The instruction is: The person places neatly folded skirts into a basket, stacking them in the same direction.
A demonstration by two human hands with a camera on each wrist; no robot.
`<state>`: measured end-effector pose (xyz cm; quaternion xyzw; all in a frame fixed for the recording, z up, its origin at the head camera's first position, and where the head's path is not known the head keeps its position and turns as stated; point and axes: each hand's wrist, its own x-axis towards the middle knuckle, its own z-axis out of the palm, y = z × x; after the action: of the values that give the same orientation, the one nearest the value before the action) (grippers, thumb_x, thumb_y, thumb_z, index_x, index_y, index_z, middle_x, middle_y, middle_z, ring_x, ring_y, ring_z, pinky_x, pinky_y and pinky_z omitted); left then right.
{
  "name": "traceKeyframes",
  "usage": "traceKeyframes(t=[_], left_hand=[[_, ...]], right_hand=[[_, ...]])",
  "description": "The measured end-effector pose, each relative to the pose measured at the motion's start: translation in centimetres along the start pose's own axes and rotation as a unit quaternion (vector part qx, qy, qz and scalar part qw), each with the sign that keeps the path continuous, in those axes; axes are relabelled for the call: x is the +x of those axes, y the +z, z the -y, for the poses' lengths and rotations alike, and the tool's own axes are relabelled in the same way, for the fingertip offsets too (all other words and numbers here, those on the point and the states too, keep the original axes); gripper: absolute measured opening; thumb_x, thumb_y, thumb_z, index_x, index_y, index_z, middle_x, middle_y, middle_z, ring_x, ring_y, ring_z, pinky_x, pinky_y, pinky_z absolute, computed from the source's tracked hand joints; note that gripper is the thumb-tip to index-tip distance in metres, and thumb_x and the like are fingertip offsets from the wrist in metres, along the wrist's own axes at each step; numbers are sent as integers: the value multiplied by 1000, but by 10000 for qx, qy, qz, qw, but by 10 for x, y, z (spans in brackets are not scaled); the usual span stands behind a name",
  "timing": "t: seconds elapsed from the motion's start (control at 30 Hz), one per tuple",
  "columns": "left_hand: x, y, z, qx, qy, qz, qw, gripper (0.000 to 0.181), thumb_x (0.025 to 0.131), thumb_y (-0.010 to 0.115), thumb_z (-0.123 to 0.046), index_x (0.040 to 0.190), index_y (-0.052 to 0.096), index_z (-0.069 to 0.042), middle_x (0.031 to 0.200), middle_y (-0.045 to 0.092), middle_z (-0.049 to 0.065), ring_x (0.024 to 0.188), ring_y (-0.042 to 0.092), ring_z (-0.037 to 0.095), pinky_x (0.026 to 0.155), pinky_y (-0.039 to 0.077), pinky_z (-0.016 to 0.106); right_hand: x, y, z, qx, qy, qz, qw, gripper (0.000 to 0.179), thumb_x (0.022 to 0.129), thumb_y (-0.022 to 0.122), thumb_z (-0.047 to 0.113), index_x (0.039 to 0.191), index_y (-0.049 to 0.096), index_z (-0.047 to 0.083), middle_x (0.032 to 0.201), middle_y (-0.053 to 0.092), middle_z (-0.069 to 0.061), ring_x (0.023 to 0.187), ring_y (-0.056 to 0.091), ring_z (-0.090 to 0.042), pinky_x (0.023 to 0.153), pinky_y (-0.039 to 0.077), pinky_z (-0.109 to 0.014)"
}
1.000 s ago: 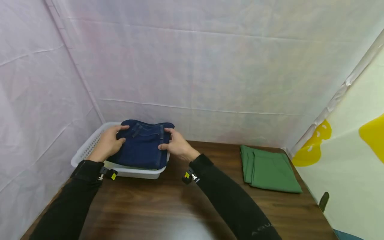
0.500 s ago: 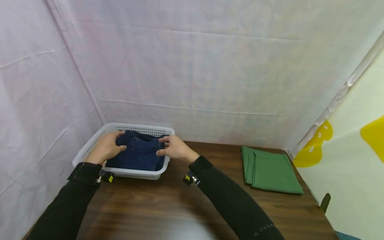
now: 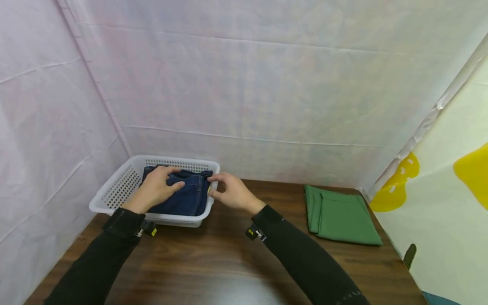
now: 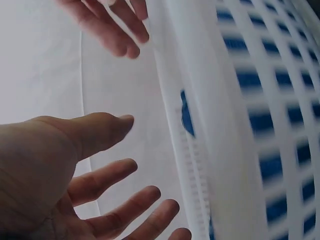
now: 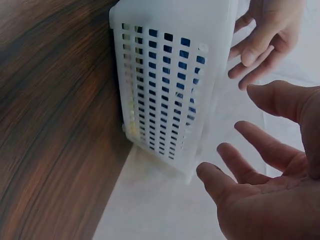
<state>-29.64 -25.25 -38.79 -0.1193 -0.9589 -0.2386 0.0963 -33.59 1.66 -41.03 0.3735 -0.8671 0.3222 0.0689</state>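
A folded pair of dark blue jeans (image 3: 183,197) lies inside the white plastic basket (image 3: 103,205) at the back left of the table. Above the jeans hovers my left hand (image 3: 155,190), its fingers spread and holding nothing; the left wrist view shows this hand (image 4: 100,170) apart from the basket wall. At the basket's right rim is my right hand (image 3: 234,192), fingers extended and loosely bent, with nothing in its grasp. In the right wrist view the same hand (image 5: 270,165) stands just off the perforated basket side (image 5: 165,90).
Folded green trousers or similar cloth (image 3: 345,218) lie at the right of the brown wooden table (image 3: 213,262). White fabric walls (image 3: 244,93) rise behind and to the left. A wall with yellow shapes (image 3: 396,186) stands on the right.
The jeans went down into the basket and both hands let go of them. My left hand then shifted right over the jeans, and my right hand drew slightly right to the rim.
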Motion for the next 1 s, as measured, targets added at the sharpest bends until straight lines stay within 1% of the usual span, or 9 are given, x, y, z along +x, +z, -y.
traceKeyframes(t=[0.07,0.1,0.17,0.3,0.43,0.6,0.7,0.83,1.0], left_hand=[[-1,4,-7,-92,164,-69,9998,53,99,68,-30,145,52,-10,132,49,24,115,54,42,87,47,53],[-2,6,-10,-151,268,-100,9995,53,99,68,-30,145,52,-10,133,49,23,115,54,41,88,47,52],[-3,11,-16,-236,448,-141,9986,53,99,69,-30,145,52,-11,135,49,22,116,54,41,90,47,51],[-6,22,-28,-322,691,-176,9969,55,98,70,-33,145,52,-12,137,49,19,116,54,39,92,47,50],[-8,34,-43,-293,785,-197,9963,55,97,70,-36,145,53,-15,135,50,16,115,56,35,91,47,49],[-10,47,-61,-181,983,-340,9944,56,94,73,-38,142,57,-14,133,53,15,113,57,34,89,49,50],[-12,54,-71,-117,1035,-336,9940,57,94,71,-43,142,57,-15,132,54,14,112,57,32,87,50,49],[-15,62,-79,-89,1092,-305,9935,56,95,69,-47,142,57,-18,132,54,11,108,58,29,84,51,46],[-20,73,-91,-3,1274,-435,9909,52,95,70,-45,139,60,-19,131,55,9,104,58,27,77,52,46]], right_hand=[[-5,-3,-3,-32,-34,-44,10000,43,94,72,21,134,63,10,135,58,-5,126,51,-18,105,40,-34],[-8,-5,-4,-35,-39,-53,10000,43,95,72,21,135,62,10,136,57,-5,129,49,-19,107,38,-35],[-14,-8,-7,11,-82,-106,9999,44,95,71,22,136,61,10,137,56,-5,130,48,-19,108,38,-37],[-29,-15,-13,40,36,-142,9999,45,98,69,27,139,59,13,141,53,-2,133,46,-19,108,38,-40],[-46,-22,-20,-25,151,-157,9998,45,99,68,30,140,58,15,143,52,-2,134,45,-19,107,39,-43],[-68,-30,-33,-139,256,-160,9994,45,100,66,32,142,56,16,144,50,-3,134,45,-19,106,40,-43],[-80,-33,-41,-218,336,-212,9990,45,100,65,33,141,56,17,144,50,-4,132,46,-19,104,42,-43],[-97,-39,-50,-174,623,-262,9976,44,101,65,33,141,56,19,144,49,-4,131,48,-22,101,45,-44],[-120,-47,-62,-231,1042,-391,9935,45,100,65,34,142,55,22,143,49,-3,130,49,-25,99,46,-48]])
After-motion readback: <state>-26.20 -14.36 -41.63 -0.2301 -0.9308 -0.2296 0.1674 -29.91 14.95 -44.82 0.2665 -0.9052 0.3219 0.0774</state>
